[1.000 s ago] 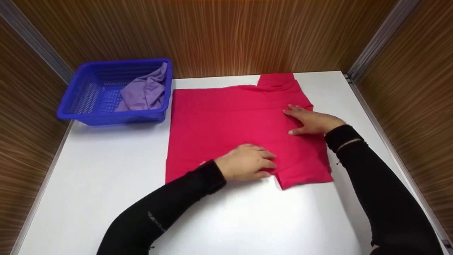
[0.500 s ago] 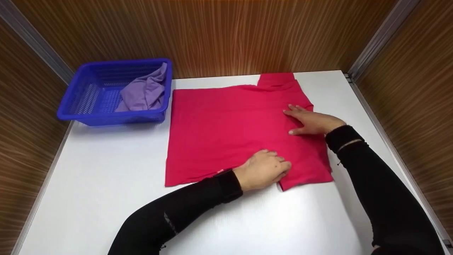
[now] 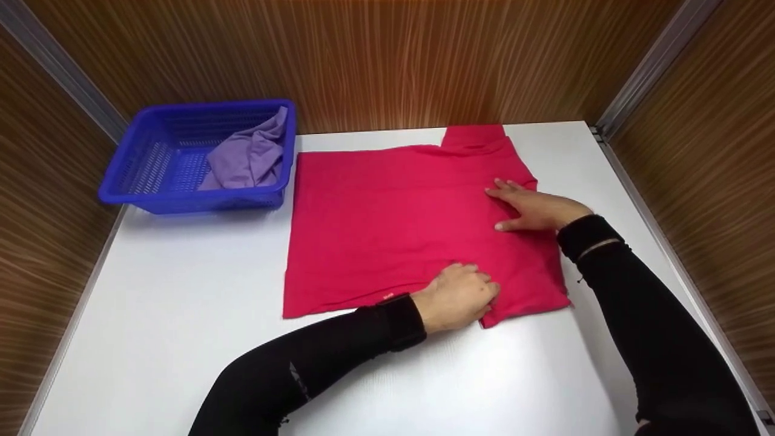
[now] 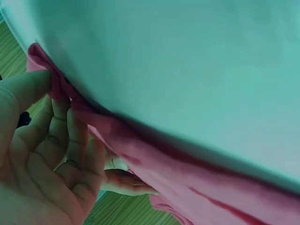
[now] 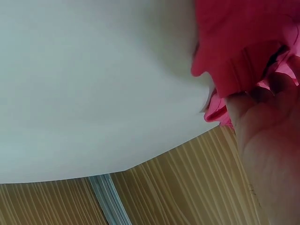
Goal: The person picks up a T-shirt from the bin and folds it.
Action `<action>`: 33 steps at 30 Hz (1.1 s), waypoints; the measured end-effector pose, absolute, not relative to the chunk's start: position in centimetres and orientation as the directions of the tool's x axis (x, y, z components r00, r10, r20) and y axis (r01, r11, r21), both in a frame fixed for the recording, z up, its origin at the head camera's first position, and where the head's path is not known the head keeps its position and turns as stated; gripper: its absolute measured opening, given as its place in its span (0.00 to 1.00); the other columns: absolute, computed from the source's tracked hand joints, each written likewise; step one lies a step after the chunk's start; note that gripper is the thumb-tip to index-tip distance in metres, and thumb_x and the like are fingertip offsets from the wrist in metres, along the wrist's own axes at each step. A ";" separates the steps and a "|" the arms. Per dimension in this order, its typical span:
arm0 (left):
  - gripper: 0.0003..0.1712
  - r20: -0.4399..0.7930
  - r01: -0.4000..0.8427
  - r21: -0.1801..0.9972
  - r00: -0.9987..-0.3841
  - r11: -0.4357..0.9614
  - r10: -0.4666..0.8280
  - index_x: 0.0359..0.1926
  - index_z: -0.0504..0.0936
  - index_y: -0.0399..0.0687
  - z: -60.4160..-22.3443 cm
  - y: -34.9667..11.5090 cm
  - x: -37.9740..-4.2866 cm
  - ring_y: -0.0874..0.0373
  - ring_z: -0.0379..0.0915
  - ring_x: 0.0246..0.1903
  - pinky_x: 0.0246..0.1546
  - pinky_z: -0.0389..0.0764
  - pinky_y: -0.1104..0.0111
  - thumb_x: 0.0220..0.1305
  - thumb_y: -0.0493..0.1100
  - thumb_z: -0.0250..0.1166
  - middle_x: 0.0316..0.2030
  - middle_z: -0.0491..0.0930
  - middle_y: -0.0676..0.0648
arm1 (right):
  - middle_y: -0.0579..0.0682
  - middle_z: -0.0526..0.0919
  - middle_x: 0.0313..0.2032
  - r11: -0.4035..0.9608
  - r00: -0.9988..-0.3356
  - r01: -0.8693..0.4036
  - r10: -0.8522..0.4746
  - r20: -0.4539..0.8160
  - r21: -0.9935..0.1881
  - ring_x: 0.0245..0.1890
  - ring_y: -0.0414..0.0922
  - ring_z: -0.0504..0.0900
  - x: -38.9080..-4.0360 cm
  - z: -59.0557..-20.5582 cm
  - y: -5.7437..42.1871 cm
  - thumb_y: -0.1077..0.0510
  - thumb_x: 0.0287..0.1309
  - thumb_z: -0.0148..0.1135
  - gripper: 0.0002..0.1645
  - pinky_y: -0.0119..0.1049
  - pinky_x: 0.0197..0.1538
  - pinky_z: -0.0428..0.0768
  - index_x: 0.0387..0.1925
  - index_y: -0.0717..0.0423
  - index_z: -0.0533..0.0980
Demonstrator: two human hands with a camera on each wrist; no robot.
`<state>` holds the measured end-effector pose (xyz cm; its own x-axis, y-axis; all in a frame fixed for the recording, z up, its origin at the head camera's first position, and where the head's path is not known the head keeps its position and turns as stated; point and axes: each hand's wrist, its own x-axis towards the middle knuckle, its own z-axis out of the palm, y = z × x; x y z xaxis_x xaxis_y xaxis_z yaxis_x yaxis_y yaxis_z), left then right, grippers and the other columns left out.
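Note:
A red T-shirt point(image 3: 381, 212) lies spread flat on the white table, its neck side toward the right. At its near edge, beside the near sleeve, is my left hand point(image 3: 458, 298). In the left wrist view, that hand's thumb and fingers pinch the shirt's edge point(image 4: 122, 136). My right hand point(image 3: 536, 209) rests on the shirt near the neck end, fingers spread and fairly straight. The right wrist view has the right hand point(image 5: 276, 140) partly cut off at the frame's side, beside the folds of the shirt point(image 5: 234, 61).
A blue plastic basket point(image 3: 206, 198) stands at the back left, close to the shirt's far left corner. Inside it lies a crumpled lilac cloth point(image 3: 245, 160). Wood-grain panels point(image 3: 387, 66) wall in the table at the back and both sides.
My left hand has slid right along the shirt's near edge toward the sleeve, and its fingers have curled in onto the fabric. The right hand has stayed in place.

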<state>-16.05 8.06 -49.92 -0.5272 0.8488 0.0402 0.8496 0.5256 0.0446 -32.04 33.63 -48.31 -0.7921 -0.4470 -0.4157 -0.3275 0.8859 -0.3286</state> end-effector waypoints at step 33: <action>0.31 -0.237 0.980 0.102 -0.144 0.172 0.961 0.81 0.58 0.76 -49.3 9.1 -13.7 0.59 0.47 0.85 0.85 0.53 0.62 0.82 0.67 0.41 0.83 0.56 0.61 | 0.59 0.38 0.86 0.883 -0.791 -0.329 -0.452 -0.412 -0.336 0.86 0.64 0.35 -32.1 -48.4 33.8 0.38 0.69 0.66 0.55 0.67 0.83 0.55 0.85 0.47 0.49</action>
<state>-13.70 9.13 -49.29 -0.1436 0.9609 -0.2366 0.9799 0.1716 0.1019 -32.05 33.77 -48.38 -0.7911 -0.4519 -0.4123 -0.3292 0.8826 -0.3358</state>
